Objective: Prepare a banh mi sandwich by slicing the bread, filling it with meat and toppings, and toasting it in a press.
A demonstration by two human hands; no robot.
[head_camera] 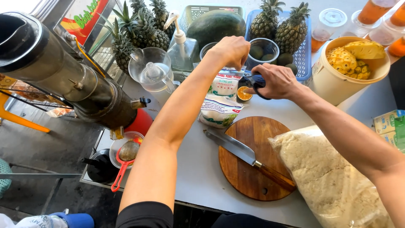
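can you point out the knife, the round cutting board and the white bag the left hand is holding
knife (230, 145), head view, on the flat of the blade
round wooden cutting board (240, 177), head view, on bare wood below the blade
white bag (225, 85), head view, on its printed front under the left hand (231, 50)

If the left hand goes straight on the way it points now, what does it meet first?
Probably the clear round plastic tub of green fruits just beyond the left hand; depth is unclear.

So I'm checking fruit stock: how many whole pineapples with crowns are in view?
About 5: two upright in the blue basket, pineapples and; roughly three clustered at back left. Overlapping crowns may hide more.
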